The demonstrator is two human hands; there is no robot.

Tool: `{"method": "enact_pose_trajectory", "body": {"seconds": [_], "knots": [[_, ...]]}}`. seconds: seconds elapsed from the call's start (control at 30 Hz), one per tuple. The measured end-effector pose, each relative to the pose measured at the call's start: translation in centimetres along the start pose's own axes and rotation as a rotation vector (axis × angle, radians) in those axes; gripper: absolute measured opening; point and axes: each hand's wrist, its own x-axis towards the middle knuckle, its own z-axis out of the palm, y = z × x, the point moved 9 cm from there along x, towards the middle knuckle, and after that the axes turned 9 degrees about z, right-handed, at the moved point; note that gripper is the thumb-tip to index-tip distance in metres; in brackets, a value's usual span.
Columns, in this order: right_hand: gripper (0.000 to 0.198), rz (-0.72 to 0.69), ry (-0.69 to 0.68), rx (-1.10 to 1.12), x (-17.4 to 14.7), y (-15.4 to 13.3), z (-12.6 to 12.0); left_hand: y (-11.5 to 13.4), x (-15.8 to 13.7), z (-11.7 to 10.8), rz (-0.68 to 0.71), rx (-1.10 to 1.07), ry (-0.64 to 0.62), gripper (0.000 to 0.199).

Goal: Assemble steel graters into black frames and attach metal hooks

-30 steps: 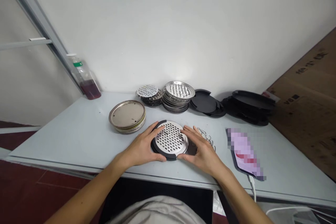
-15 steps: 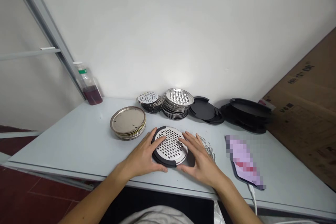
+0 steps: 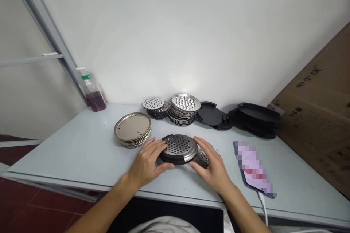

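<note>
Between my hands is a round metal grater disc (image 3: pixel 179 145) with oblong holes and a black rim along its left and front. It tilts, its front edge facing me. My left hand (image 3: pixel 147 160) grips the black-rimmed left side, fingers over the top and thumb at the front. Around the plain metal right edge curves my right hand (image 3: pixel 210 164), fingers behind and thumb in front. Several small metal rings (image 3: pixel 202 156) lie just beyond the disc's right side, partly covered by my right hand.
Left of the disc stands a stack of plain metal discs (image 3: pixel 132 127). Along the wall are grater plates (image 3: pixel 153 103), a taller grater stack (image 3: pixel 186 102) and black round holders (image 3: pixel 210 114), (image 3: pixel 257 113). A bottle (image 3: pixel 95 100), a cabled phone (image 3: pixel 254 171) and a cardboard box (image 3: pixel 322 116) flank them.
The grater disc has tipped so that its front rim shows more and its face looks darker. My hands have shifted with it, the left fingers now resting nearer its left edge.
</note>
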Motion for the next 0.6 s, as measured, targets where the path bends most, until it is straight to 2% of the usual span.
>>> {"method": "enact_pose_trajectory", "body": {"seconds": [0.07, 0.13, 0.23, 0.3, 0.4, 0.47, 0.6], "knots": [[0.059, 0.031, 0.075, 0.056, 0.1, 0.2, -0.8, 0.3, 0.0, -0.4, 0.017, -0.072, 0.026, 0.046], [0.059, 0.06, 0.088, 0.094, 0.1, 0.4, -0.9, 0.2, -0.2, -0.5, 0.009, -0.145, 0.038, 0.04], [0.069, 0.033, -0.039, 0.078, 0.1, -0.1, 0.5, -0.7, -0.7, -0.5, -0.093, -0.231, 0.066, 0.037], [0.075, 0.009, -0.132, 0.069, 0.0, -0.5, 1.4, -1.9, -1.2, -0.4, -0.237, -0.29, 0.083, 0.041], [0.079, 0.032, -0.2, 0.078, -0.2, -0.5, 2.0, -3.2, -1.5, 0.3, -0.443, -0.404, 0.04, 0.047], [0.081, 0.054, -0.224, 0.072, -0.3, -0.3, 2.1, -3.2, -1.4, 0.6, -0.489, -0.472, 0.002, 0.049], [0.078, 0.07, -0.258, 0.05, -0.4, -0.3, 2.1, -3.0, -1.0, 0.7, -0.491, -0.488, -0.036, 0.051]]}}
